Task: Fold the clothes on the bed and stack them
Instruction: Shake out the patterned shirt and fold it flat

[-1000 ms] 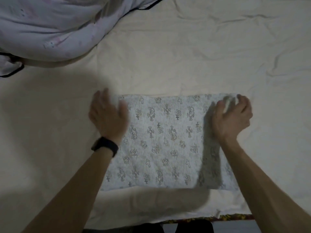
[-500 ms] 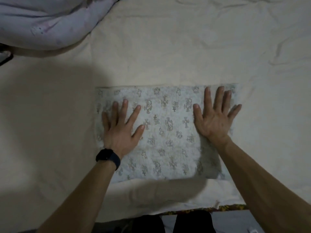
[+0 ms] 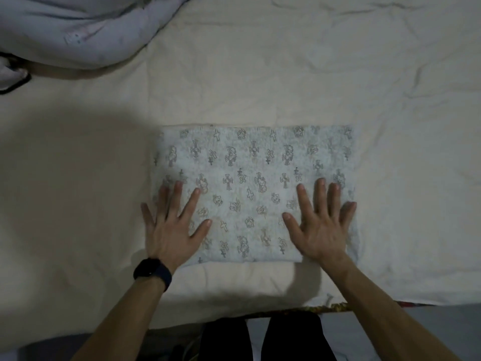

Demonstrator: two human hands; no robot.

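We saw both hands pressed flat on a folded cloth [image 3: 255, 178] near the front of the bed.

The patterned cloth lay as a neat rectangle on the cream sheet [image 3: 390, 95], its near edge close to the bed's front edge [image 3: 390, 302] and its sides squared. The left hand [image 3: 170, 230], with a dark watch [image 3: 152, 273] at the wrist, rested on the near left corner, fingers straight and spread wide, the little finger past the cloth's left edge and on the sheet. The right hand [image 3: 321, 230] rested on the near right corner, fingers likewise straight and splayed, holding nothing. We noted bare, wrinkled sheet to the right and beyond the cloth. A rumpled pale quilt [image 3: 78, 29] lay at the far left, well apart.
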